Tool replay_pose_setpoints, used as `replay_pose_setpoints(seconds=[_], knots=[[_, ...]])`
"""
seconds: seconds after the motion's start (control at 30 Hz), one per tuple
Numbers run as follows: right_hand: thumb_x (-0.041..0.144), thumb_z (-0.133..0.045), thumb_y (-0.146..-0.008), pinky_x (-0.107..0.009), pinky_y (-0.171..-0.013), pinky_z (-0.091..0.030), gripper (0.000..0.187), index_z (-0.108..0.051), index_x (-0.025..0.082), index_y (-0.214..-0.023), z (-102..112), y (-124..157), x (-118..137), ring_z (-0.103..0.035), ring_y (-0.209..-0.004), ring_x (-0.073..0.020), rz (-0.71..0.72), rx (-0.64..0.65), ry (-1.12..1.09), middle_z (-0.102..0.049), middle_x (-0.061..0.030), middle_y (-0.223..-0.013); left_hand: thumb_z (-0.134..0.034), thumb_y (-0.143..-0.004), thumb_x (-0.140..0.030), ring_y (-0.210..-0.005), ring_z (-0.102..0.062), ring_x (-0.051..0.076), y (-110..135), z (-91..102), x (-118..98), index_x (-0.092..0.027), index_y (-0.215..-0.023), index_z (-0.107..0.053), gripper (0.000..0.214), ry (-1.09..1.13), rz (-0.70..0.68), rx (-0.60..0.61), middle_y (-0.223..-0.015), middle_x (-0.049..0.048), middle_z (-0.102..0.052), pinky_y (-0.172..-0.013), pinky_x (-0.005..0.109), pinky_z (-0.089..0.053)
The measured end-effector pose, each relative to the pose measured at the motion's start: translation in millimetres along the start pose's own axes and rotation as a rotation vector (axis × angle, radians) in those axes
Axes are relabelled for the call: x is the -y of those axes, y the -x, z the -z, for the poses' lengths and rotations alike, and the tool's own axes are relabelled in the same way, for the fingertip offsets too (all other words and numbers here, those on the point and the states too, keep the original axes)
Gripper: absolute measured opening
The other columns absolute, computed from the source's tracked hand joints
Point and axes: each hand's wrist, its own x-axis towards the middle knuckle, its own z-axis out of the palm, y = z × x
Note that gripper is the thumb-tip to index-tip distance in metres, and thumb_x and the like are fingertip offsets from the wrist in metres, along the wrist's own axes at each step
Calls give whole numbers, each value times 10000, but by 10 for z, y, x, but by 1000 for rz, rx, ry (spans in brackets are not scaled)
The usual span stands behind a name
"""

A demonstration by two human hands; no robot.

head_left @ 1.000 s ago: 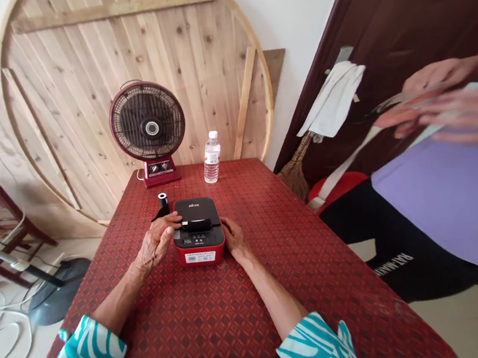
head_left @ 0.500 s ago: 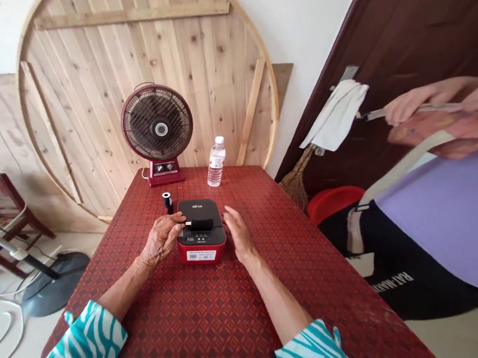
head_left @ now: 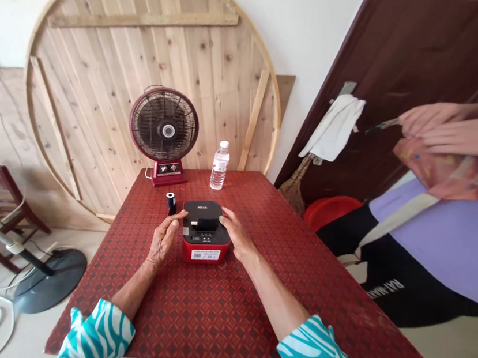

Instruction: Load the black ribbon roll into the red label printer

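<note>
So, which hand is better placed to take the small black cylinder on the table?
Probably the left hand: it rests at the device's left side, nearest the black cylinder. The right hand sits across the device.

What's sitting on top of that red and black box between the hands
A small black block rests on the box lid, with both hands at its sides. The box's inside is hidden.

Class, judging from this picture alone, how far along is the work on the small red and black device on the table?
Done: the device sits flat on the red table, a small black roll standing behind it. In hand: the left hand and right hand flank it, fingertips at the black piece on its lid. Left: that piece still rests on top; whether it is seated cannot be told.
</note>
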Motion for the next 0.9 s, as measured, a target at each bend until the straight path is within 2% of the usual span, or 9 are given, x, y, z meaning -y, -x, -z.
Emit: replay_pose_setpoints(seconds=[0.07,0.13,0.23,0.3,0.4,0.6,0.9], knots=[[394,-630,-687,-381,-924,-467,466,-576,264,-1132,4,-3,-38,-601,-1057,-219,16,-11,-20,-671,-13,-1122,-534,-839,-412,-1088,-578,233,-1,-19,-10,-173,-1091,-611,355,54,80,-110,-1125,95,-654,-946,369,-422],[408,-641,-685,-386,-917,-471,468,-585,255,-1123,7,-5,-92,-606,-1050,-223,39,-26,-29,-675,-21,-1119,-596,-783,-394,-879,-621,185,-5,-26,-12,-171,-1052,-603,350,78,173,-181,-923,51,-680,-805,308,-462],[481,-607,-722,-387,-913,-473,471,-590,248,-1131,14,14,-191,-596,-1079,-221,87,-32,-71,-665,-30,-1154,-616,-748,-382,-552,-528,111,-5,-21,0,-156,-1012,-587,349,125,351,-136,-604,-35,-571,-570,239,-405],[549,-533,-764,-384,-900,-479,475,-598,250,-1128,19,34,-262,-593,-1092,-218,110,-26,-139,-658,-31,-1174,-618,-736,-395,-453,-456,88,-4,-16,16,-149,-1037,-566,392,167,458,-70,-536,-61,-518,-489,223,-336],[574,-480,-786,-381,-883,-483,472,-623,247,-1095,22,46,-362,-609,-1060,-215,114,-52,-195,-676,-24,-1138,-633,-714,-408,-415,-432,79,-8,-9,39,-150,-1134,-522,505,203,530,-11,-528,-68,-525,-456,216,-296],[520,-517,-772,-357,-864,-461,443,-644,211,-1063,4,39,-480,-612,-998,-205,150,-188,-74,-691,-29,-1072,-665,-693,-403,-410,-423,76,-12,5,66,-152,-1293,-433,690,272,524,33,-503,-81,-507,-454,210,-301],[507,-527,-756,-330,-797,-467,423,-660,205,-1021,-6,63,-462,-629,-913,-195,142,-215,-66,-714,-34,-992,-672,-707,-381,-418,-430,68,-13,31,114,-159,-1332,-403,716,305,540,64,-565,-60,-540,-441,205,-311]])
